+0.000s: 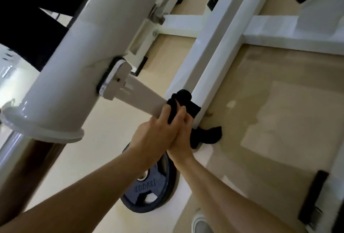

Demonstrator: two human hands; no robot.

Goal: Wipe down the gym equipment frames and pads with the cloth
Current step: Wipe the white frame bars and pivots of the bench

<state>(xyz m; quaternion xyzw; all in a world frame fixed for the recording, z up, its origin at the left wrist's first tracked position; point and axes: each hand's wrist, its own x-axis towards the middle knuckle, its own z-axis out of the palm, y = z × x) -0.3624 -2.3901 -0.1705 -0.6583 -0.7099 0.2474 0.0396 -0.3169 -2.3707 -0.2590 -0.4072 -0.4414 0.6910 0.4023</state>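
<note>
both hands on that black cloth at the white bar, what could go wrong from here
The black cloth is bunched between the left hand and right hand, with a tail dangling low; it might snag on the white bar. The weight plate lies on the floor below the arms, a possible trip hazard.

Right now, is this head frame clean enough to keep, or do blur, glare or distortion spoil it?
Head view: usable; motion blur softens edges throughout, glare streaks the white cylinder, wide-angle tilt skews the frame; hands and black cloth remain readable.
</note>
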